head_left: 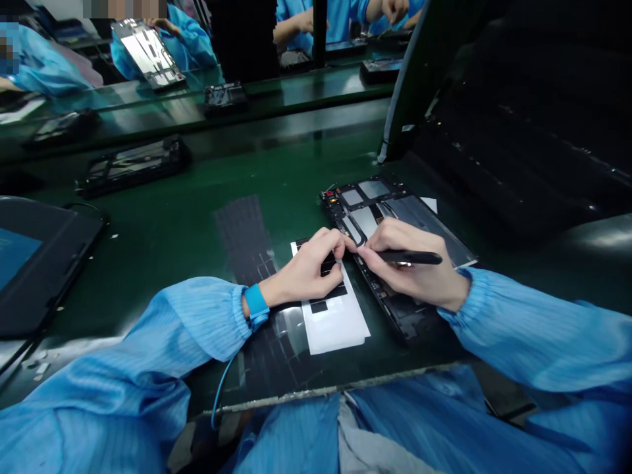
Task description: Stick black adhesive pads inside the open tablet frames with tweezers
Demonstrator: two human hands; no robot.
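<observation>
An opened tablet (368, 217) lies tilted on the green bench, its inner parts and grey plates showing. My right hand (409, 263) is closed around slim black tweezers (412, 257), their tip hidden by my fingers at the tablet's left edge. My left hand (316, 266) reaches to the same edge with its index finger, near the right fingertips. Its thumb stands apart from the bent fingers, and I see nothing held. Below the left hand lies a white sheet (336, 329) with black rectangular stickers, partly covered by the hand. A blue wrist strap (256, 301) circles my left wrist.
Dark strips (247, 234) lie left of the sheet. A black device with a blue screen (20, 253) stands at far left. Another opened device (133, 164) rests behind. A dark panel (533, 118) rises at right. Across the bench, a person holds a device (148, 52).
</observation>
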